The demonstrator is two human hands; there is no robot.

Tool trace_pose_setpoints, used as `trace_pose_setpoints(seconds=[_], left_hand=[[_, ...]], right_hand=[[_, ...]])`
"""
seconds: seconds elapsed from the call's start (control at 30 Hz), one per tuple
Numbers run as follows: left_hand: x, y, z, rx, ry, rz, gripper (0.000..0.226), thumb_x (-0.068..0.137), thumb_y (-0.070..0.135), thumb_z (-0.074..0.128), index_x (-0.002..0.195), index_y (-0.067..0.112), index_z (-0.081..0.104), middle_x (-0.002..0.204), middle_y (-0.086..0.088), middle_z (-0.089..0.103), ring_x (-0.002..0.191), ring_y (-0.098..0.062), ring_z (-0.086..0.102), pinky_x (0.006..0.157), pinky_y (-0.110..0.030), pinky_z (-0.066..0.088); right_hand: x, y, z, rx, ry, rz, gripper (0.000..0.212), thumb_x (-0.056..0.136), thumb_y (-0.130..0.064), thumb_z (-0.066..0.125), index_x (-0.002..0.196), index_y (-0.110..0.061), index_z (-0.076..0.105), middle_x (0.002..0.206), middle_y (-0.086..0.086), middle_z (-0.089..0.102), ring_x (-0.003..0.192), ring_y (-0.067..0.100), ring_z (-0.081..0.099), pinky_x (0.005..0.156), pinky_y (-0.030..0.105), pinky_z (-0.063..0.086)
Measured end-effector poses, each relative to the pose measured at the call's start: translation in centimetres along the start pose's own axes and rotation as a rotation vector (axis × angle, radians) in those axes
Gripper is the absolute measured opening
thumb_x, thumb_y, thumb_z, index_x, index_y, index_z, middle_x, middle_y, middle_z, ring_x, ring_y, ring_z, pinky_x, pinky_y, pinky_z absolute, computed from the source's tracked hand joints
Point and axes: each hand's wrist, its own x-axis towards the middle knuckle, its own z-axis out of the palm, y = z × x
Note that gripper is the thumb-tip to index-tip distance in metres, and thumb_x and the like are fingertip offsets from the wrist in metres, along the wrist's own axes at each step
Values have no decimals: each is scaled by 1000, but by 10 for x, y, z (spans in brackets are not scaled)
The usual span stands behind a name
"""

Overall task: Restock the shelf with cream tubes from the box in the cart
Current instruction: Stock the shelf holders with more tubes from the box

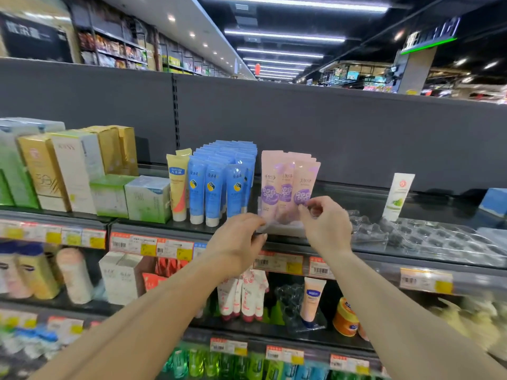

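Note:
Several pink cream tubes (285, 185) with purple labels stand upright in a clear plastic tray (285, 229) on the top shelf (164, 227). My left hand (238, 242) pinches the tray's front left corner. My right hand (326, 223) pinches the front right tube near its lower part. Left of the pink tubes stands a block of blue tubes (219, 187) and a yellow tube (178, 185). The box and the cart are out of view.
Empty clear plastic trays (428, 237) lie on the top shelf to the right, with a white tube (397, 197) standing behind them. Cartons (71, 171) fill the shelf's left part. Price tags (164, 246) line the shelf edge. Lower shelves hold more tubes and jars.

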Motion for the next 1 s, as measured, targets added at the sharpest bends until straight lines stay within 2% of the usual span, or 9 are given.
trace_pose_setpoints(seconds=[0.23,0.33,0.4,0.47,0.53,0.6,0.7,0.8,1.0], left_hand=[[-56,-38,-27,112,127,-148,33,98,37,48,121,17,62,116,0,63,111,-20,54,93,-34,43],[-91,-74,-52,200,149,-207,36,97,41,45,114,17,65,112,-3,67,108,-26,58,91,-37,44],[-123,-106,-74,294,163,-240,31,95,41,49,107,20,68,106,-1,69,102,-26,61,87,-36,47],[-161,-144,-102,441,180,-299,33,93,43,49,103,19,70,104,-1,70,99,-26,61,85,-36,50],[-203,-183,-130,483,90,-400,47,95,49,38,120,17,63,125,-4,63,119,-28,52,99,-40,43],[-251,-231,-156,523,34,-499,52,97,51,35,138,21,48,149,-5,42,139,-29,34,113,-46,28],[-318,-297,-196,598,6,-566,58,97,53,36,148,26,34,160,-5,24,147,-30,17,118,-52,12],[-376,-346,-227,593,-12,-652,57,97,54,35,147,25,37,162,-7,19,149,-31,10,119,-52,4],[-428,-417,-252,560,-98,-708,53,98,54,35,144,28,40,163,-7,15,150,-31,7,118,-52,3]], right_hand=[[-58,-47,44,107,-76,-262,15,90,-33,59,86,-22,68,84,-7,64,85,17,57,81,42,49],[-90,-90,75,57,-141,-338,13,90,-29,62,94,-22,72,91,-2,68,91,23,58,81,37,45],[-117,-126,104,41,-131,-450,13,88,-27,64,88,-19,74,84,3,69,83,28,60,75,35,46],[-150,-165,141,17,-201,-524,23,88,-34,56,82,-19,73,81,3,68,80,30,62,73,36,48],[-188,-209,180,-72,-353,-531,32,92,-43,45,94,-23,71,100,2,68,98,30,61,82,38,48],[-231,-255,219,-171,-509,-528,39,96,-47,39,121,-27,60,125,2,59,120,28,49,95,39,40],[-297,-322,272,-216,-681,-479,52,98,-50,34,144,-27,39,149,4,38,139,28,28,110,43,26],[-354,-373,311,-184,-796,-449,54,99,-49,34,148,-27,33,155,1,30,144,25,18,117,43,16],[-403,-416,360,-176,-898,-379,52,100,-48,36,147,-26,35,156,0,27,146,25,13,118,44,10]])
